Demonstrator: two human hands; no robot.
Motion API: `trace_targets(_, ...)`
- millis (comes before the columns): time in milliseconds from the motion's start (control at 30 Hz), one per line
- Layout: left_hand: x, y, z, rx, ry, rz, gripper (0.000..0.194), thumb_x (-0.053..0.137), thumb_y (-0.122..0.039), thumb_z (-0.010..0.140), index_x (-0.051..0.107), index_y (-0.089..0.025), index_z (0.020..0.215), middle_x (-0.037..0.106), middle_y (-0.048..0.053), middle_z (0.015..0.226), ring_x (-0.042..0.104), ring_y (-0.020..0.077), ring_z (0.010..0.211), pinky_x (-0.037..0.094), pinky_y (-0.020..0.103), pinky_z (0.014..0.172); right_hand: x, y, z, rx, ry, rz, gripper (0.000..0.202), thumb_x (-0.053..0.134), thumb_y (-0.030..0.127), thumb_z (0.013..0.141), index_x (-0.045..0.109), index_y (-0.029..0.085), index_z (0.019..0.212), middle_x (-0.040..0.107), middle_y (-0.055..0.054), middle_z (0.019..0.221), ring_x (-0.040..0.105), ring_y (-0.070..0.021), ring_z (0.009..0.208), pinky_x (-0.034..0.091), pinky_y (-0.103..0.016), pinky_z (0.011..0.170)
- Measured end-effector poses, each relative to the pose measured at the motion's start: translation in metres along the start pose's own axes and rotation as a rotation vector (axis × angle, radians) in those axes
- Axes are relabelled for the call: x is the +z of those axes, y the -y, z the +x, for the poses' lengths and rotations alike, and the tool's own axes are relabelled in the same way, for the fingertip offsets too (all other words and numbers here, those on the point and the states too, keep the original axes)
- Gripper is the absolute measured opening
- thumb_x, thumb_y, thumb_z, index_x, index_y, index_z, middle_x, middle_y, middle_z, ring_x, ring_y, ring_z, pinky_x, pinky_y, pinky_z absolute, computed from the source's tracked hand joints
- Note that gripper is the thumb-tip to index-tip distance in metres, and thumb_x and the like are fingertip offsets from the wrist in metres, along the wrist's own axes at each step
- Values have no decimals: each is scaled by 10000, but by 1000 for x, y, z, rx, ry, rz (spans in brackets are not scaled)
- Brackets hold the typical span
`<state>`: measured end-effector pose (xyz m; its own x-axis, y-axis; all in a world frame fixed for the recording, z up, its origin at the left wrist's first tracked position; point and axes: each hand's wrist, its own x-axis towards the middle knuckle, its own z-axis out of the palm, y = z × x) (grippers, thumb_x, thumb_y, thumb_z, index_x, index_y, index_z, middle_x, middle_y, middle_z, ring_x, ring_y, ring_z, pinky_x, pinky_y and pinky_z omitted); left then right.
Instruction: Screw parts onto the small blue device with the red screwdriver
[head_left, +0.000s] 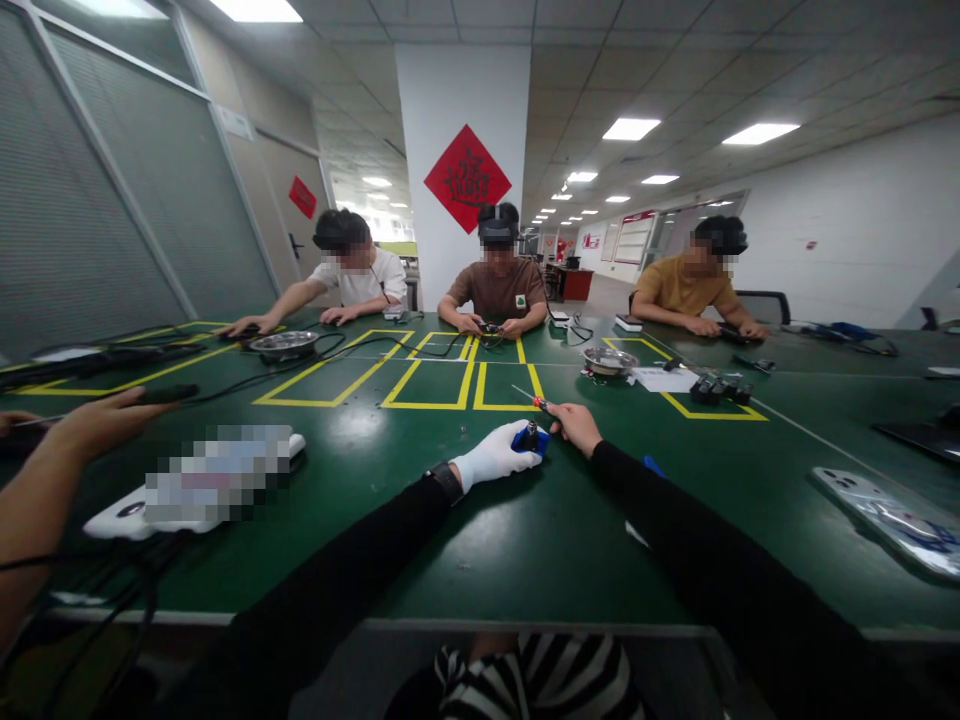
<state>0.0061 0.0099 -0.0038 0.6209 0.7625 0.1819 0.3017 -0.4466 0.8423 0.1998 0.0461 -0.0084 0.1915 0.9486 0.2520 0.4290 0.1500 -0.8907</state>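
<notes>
My left hand (491,457), in a white glove with blue at the fingers, is closed around a small black part with a shiny metal top (531,436). My bare right hand (576,427) grips a screwdriver (539,403) by its red and black handle. The screwdriver's thin shaft points up and left, above the table and apart from the black part. Both hands are close together over the green table (457,565). A blue piece (654,466) lies partly hidden behind my right forearm.
A white power bank-like device (112,512) is at left, beside a co-worker's hand (101,420). A phone (892,515) lies at right. Metal bowls (611,360), black parts (720,388) and yellow tape outlines (427,406) are farther back. Several people sit around the table.
</notes>
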Motion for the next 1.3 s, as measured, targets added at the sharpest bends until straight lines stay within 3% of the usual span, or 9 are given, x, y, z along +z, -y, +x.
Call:
trace_targets(267, 0, 6, -3, 164, -96, 223, 578, 723, -371, 645, 575, -192, 1174, 633, 48, 1099, 591, 219, 997, 457, 348, 920, 1, 2, -34, -55, -273, 400, 382, 625, 477, 711, 591, 159, 919, 537, 61, 508, 395, -64, 364, 283, -189, 348)
trace_targets(433, 0, 6, -2, 147, -110, 286, 592, 726, -399, 639, 583, -195, 1177, 629, 59, 1115, 585, 237, 1019, 452, 356, 929, 1, 3, -30, 44, -413, 639, 354, 699, 445, 652, 550, 188, 843, 494, 90, 494, 405, -59, 370, 291, -181, 338)
trace_targets(567, 0, 4, -3, 124, -116, 304, 664, 739, -419, 623, 555, -190, 1218, 614, 77, 1152, 572, 255, 1053, 441, 374, 952, -17, -1, -17, 171, -438, 829, 322, 595, 510, 747, 468, 214, 758, 398, 121, 446, 359, -42, 337, 330, -160, 347)
trace_targets(733, 1, 8, -4, 131, -144, 273, 749, 738, -429, 630, 491, -199, 1299, 530, 101, 1300, 499, 271, 1190, 370, 398, 1042, -45, -4, -12, 292, -368, 992, 436, 307, 604, 879, 375, 215, 695, 594, 29, 589, 352, -31, 316, 302, -147, 300)
trace_targets(833, 3, 13, -3, 136, -176, 200, 797, 735, -432, 642, 438, -202, 1344, 482, 106, 1359, 455, 265, 1247, 328, 405, 1079, -47, 3, -13, 308, -250, 1119, 458, 299, 605, 891, 384, 204, 687, 658, -14, 704, 274, -6, 297, 302, -137, 279)
trace_targets(967, 4, 10, -4, 158, -182, 134, 726, 699, -377, 698, 425, -202, 1348, 526, 90, 1316, 501, 234, 1199, 353, 384, 1062, -36, 22, -22, 272, -29, 1218, 214, 536, 316, 889, 485, 191, 722, 632, 23, 712, 366, -11, 355, 465, -137, 394)
trace_targets(1067, 3, 3, -6, 154, -138, 145, 591, 655, -346, 744, 486, -199, 1290, 606, 63, 1196, 575, 205, 1079, 419, 344, 993, -29, 38, -35, 237, 131, 1263, 43, 545, 159, 872, 574, 190, 865, 646, 20, 787, 510, -28, 486, 551, -155, 562)
trace_targets(1167, 3, -1, -8, 153, -131, 164, 490, 643, -332, 752, 545, -196, 1212, 639, 40, 1108, 600, 190, 993, 456, 314, 928, -27, 50, -47, 234, 241, 1250, 153, 495, 300, 915, 580, 184, 862, 665, -1, 888, 437, -6, 409, 520, -132, 489)
trace_targets(1300, 2, -3, -8, 154, -140, 209, 451, 646, -328, 749, 566, -197, 1174, 643, 37, 1081, 594, 200, 984, 454, 322, 921, -26, 58, -57, 272, 430, 1223, 262, 474, 416, 911, 578, 179, 875, 581, 51, 682, 403, -9, 366, 468, -115, 420)
